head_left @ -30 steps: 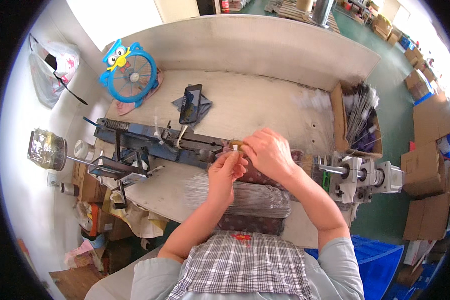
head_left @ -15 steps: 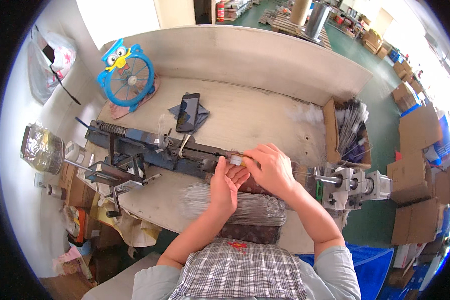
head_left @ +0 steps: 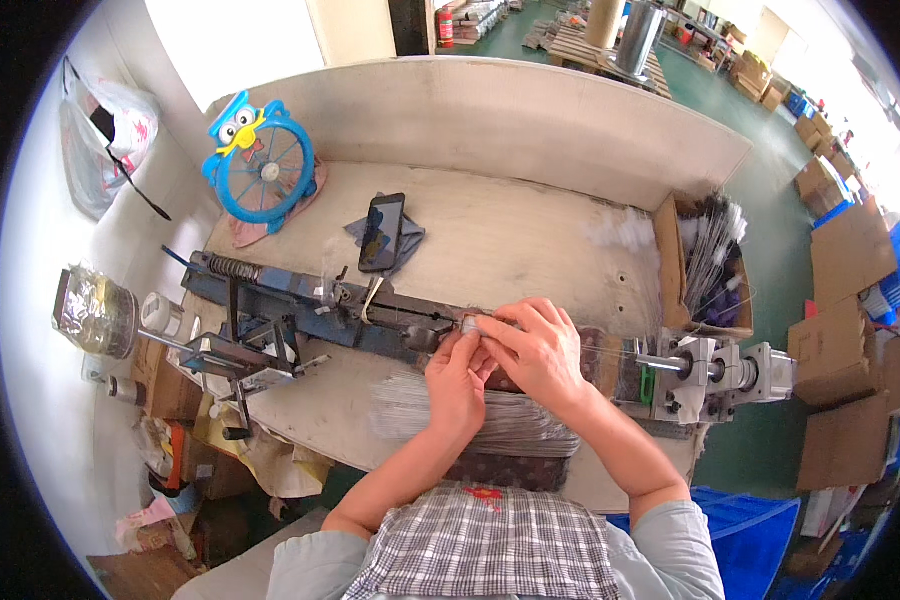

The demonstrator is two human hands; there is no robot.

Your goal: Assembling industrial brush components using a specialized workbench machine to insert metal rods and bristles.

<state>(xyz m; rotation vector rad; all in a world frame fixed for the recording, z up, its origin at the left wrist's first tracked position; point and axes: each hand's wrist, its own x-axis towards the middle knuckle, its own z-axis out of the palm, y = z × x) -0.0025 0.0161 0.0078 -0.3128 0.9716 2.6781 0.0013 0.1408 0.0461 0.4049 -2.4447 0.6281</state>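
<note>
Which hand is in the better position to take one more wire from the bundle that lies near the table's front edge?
Probably the left hand. It sits directly above the wire bundle, with its grip touching only the small silvery piece. The right hand lies farther back, over the blue machine.

My hands, left [head_left: 457,377] and right [head_left: 532,347], are bare; grey short sleeves [head_left: 682,540] and a checked apron [head_left: 482,545] cover me.
</note>
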